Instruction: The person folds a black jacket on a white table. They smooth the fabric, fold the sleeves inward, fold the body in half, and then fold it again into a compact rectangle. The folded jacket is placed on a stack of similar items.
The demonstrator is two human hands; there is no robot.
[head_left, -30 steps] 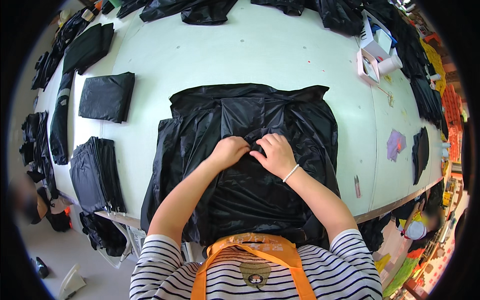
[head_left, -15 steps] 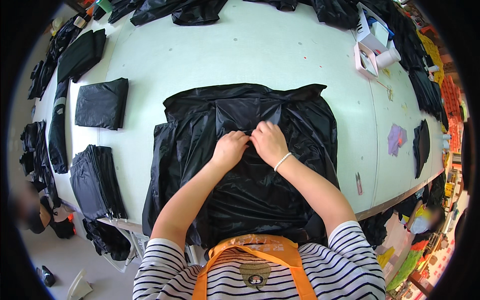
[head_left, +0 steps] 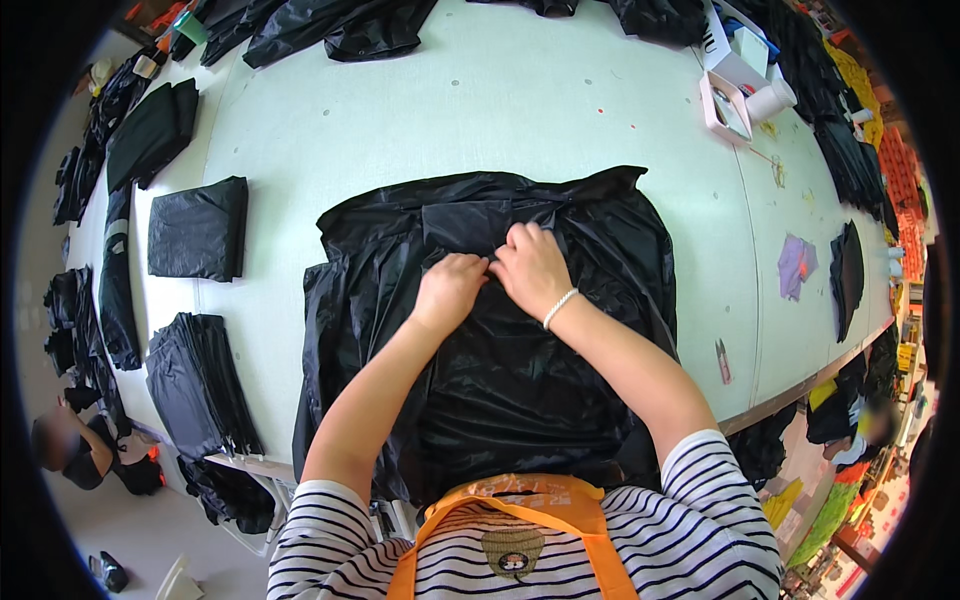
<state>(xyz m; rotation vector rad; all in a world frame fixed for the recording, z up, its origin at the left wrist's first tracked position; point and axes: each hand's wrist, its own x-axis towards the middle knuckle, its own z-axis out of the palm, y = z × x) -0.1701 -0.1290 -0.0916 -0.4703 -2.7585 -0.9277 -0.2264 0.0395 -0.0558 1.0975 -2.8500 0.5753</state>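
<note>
A shiny black garment (head_left: pixel 520 390), apparently a thin jacket, lies spread and wrinkled on the pale table in front of me. Close together near its upper middle, both hands pinch the cloth. My left hand (head_left: pixel 450 292) has its fingers bent and pressed on the fabric. Beside it, my right hand (head_left: pixel 533 268), with a white beaded bracelet at the wrist, grips the same area just below a smooth, flat panel (head_left: pixel 465 222). What exactly sits between the fingertips is hidden.
Folded black garments (head_left: pixel 198 230) and a stack of black pieces (head_left: pixel 202 385) lie to the left. Thread snips (head_left: pixel 723 362) and a purple cloth scrap (head_left: pixel 796 266) rest at the right. Farther back stand a pink-rimmed tray (head_left: pixel 726 108) and a white cup (head_left: pixel 770 101). Other people are at both sides.
My hands stay at nearly the same spot on the garment, the right fingers shifting slightly upward. The whole view has tilted a little.
</note>
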